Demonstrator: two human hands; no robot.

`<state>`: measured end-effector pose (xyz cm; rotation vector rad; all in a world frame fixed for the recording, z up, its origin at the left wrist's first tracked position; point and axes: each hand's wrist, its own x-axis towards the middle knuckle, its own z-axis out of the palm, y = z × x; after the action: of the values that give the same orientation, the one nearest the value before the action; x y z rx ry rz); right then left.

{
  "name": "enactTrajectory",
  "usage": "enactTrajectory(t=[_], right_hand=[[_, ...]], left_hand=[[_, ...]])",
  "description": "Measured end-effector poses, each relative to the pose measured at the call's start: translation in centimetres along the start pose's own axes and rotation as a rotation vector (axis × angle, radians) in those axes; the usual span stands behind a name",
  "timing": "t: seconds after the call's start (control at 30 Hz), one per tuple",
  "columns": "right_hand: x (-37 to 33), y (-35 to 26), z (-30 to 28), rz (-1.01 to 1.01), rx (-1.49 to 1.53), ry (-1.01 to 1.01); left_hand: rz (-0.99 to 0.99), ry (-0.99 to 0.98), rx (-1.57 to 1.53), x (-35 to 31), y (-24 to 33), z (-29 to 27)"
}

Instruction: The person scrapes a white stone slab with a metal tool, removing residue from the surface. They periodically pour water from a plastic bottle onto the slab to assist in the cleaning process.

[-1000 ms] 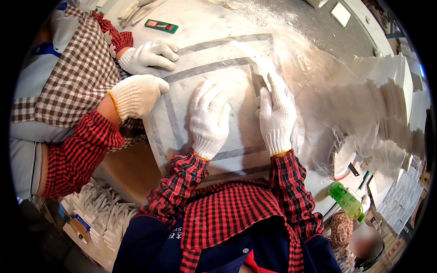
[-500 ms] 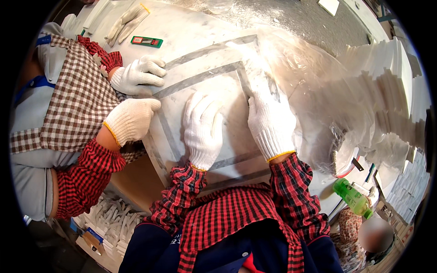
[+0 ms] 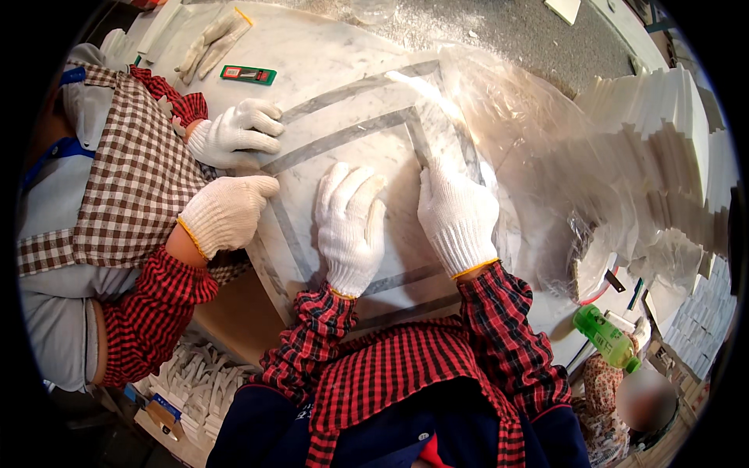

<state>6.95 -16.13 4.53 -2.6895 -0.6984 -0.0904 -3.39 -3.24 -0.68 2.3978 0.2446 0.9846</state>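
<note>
A pale marble panel (image 3: 398,207) with grey inlaid border bands (image 3: 351,139) lies in front of me. On its middle rests my left hand (image 3: 349,226), white-gloved, its fingers stretched out and holding nothing. My right hand (image 3: 459,218), also gloved, is closed at the corner of the inner grey band, on the right part of the panel. Glare washes out its fingertips, so anything between them is hidden. At the panel's left edge are a co-worker's two gloved hands, one (image 3: 240,134) with fingers bent, the other (image 3: 230,214) closed.
Clear plastic sheeting (image 3: 530,148) spreads right of the panel, beside stacked white sheets (image 3: 663,117). A green bottle (image 3: 605,337) lies at the lower right. A small green-and-red package (image 3: 248,75) and spare gloves (image 3: 214,43) lie at the far left. White strips (image 3: 195,390) fill a box below.
My right hand has drawn slightly toward me and left, near the inner band's corner. My left hand stays almost in place. The co-worker's nearer hand has shifted slightly.
</note>
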Motion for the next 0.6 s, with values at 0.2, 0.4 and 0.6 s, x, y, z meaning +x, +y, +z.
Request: enactTrajectory(t=[0.2, 0.4, 0.6], right_hand=[[-0.6, 0.9, 2.1, -0.124, 0.052, 0.137], [-0.9, 1.4, 3.4, -0.133, 0.166, 0.273], [-0.6, 2.1, 4.3, -0.170, 0.290, 0.369]], left_hand=[[-0.003, -0.018, -0.001, -0.1, 0.1, -0.2], [0.023, 0.000, 0.013, -0.1, 0.4, -0.1], [0.046, 0.036, 0.030, -0.2, 0.2, 0.2]])
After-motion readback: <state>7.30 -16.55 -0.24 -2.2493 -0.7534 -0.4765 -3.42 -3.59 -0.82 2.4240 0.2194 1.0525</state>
